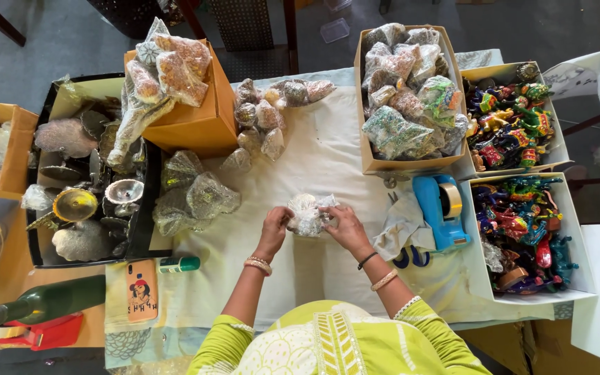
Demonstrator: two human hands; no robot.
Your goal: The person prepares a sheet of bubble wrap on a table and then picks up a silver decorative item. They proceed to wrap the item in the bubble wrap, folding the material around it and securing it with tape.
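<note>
At frame centre, left hand (275, 223) and right hand (342, 223) both close fingers on a half-wrapped clear-plastic bundle (309, 214); wrapped packets (272, 114) fill upper frame, unwrapped colourful figurines (522, 232) remain at right.

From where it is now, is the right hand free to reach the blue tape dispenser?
Probably not at once: the right hand grips the plastic-wrapped bundle together with the left hand. The blue tape dispenser lies close, unobstructed.
</note>
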